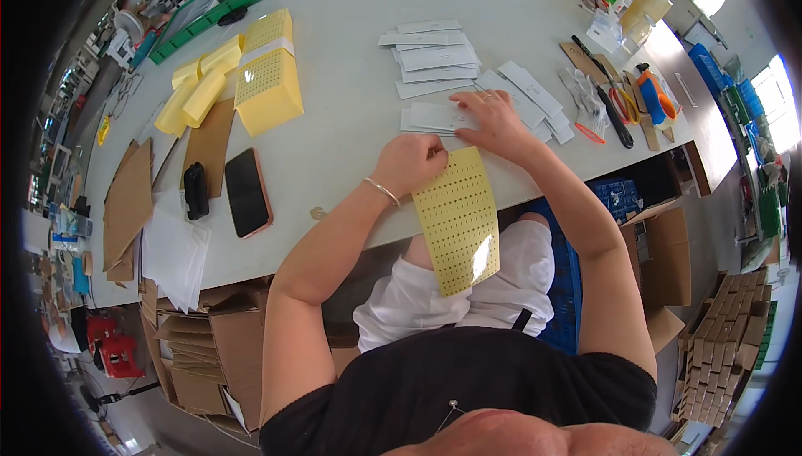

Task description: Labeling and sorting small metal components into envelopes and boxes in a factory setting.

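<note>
White table (351, 139) takes most of the view. Yellow sheet (458, 220), long strip with rows of small dark dots or labels, hangs off the near table edge over the person's lap; its top end is at the edge, between the two hands. Left hand (409, 164) is curled closed, fingertips pinched at the sheet's top corner. Right hand (493, 118) lies flat, fingers spread, pressing on a white envelope (434, 118) on the table, just beyond the sheet's top; it grips nothing. More white envelopes (434, 55) fan out behind it. Stack of yellow sheets (267, 80) stands far left on the table, curled yellow strips (196, 88) beside it. Open cardboard boxes (200, 347) under the left table edge hold flat cardboard pieces. Green tray (213, 9) at far left corner, contents unclear. Black phone (247, 191) lies near the left edge.
</note>
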A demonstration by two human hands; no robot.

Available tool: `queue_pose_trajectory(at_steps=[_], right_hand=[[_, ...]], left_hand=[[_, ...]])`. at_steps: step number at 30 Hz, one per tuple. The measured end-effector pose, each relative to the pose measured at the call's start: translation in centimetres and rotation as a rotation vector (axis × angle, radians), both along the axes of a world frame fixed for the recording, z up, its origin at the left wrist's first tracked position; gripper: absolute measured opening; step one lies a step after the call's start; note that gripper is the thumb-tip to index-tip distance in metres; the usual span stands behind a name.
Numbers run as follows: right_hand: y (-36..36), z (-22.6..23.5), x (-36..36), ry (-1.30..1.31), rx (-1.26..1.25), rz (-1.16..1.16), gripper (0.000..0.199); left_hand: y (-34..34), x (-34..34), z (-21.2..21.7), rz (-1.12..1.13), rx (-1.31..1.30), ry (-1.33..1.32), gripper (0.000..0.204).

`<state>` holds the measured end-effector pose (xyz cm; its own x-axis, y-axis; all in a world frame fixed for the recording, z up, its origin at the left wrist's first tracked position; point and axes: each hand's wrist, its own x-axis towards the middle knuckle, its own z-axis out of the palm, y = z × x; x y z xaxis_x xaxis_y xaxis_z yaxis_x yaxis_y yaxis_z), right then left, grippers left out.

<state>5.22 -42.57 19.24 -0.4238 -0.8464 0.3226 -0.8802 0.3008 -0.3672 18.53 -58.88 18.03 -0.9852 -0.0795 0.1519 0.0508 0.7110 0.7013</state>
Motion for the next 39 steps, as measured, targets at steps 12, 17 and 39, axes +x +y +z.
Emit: queue_pose_trajectory(at_steps=[12,17,39], right_hand=[[3.2,0.1,2.7,-0.245,-0.201,-0.039,0.018],[1.6,0.9,4.5,0.12,-0.152,0.124,0.011],[-1.4,0.2,0.3,-0.172,0.028,-0.057,0.06]], left_hand=[[0.3,0.1,-0.2,-0.043,0.096,-0.012,0.02],[0.0,-0.1,-0.2,-0.047,0.107,-0.015,0.021],[-0.2,0.2,0.2,-0.078,0.137,-0.004,0.025]])
